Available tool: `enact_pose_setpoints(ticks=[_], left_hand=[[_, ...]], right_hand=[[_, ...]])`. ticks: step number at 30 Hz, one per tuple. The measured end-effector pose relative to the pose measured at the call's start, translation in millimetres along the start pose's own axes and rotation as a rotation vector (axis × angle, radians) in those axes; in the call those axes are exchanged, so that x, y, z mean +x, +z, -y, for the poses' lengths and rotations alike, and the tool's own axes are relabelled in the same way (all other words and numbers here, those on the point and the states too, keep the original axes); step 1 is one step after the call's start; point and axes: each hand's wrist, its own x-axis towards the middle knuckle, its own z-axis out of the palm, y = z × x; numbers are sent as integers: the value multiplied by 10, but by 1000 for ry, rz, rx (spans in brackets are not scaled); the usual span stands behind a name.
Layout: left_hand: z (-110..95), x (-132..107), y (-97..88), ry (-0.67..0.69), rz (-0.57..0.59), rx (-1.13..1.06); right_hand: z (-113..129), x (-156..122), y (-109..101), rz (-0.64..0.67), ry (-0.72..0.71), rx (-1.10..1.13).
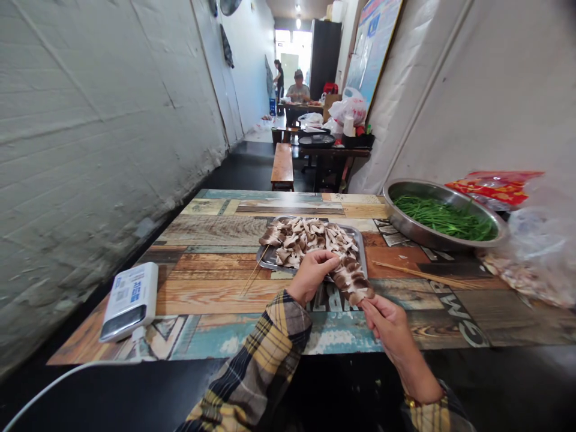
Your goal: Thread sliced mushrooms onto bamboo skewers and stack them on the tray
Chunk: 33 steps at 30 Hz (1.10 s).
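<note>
Between my two hands is a skewer of mushroom pieces (350, 279), brown caps and pale flesh packed close together, slanting down to the right. My left hand (310, 277) pinches its upper left end. At the lower right end, the fingers of my right hand (390, 327) are closed on it; the stick itself is mostly hidden. Just beyond my hands, a metal tray (362, 247) bears a heap of cut mushrooms (310, 237). Threaded mushrooms (270, 234) lie on the tray's left side, their thin sticks (255, 271) jutting over the rim onto the table.
Loose bamboo sticks (418, 273) lie right of the tray. Farther right stand a steel basin (391, 210) of green chives (445, 217) and plastic bags (535, 252). A white power bank (130, 303) with a cable sits at the left. Two people are in the background.
</note>
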Motion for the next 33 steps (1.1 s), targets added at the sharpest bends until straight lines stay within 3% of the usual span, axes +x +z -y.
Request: enact_pose_setpoints(ticks=[13, 20, 23, 33], left_hand=[[27, 28, -40, -32, 117, 44], [26, 20, -16, -158, 143, -185], [40, 24, -16, -150, 166, -161], [53, 51, -26, 14, -6, 40]], right_hand=[[95, 23, 46, 21, -25, 18], [114, 55, 53, -2, -16, 54], [140, 55, 74, 1, -13, 31], [222, 17, 161, -28, -82, -130]])
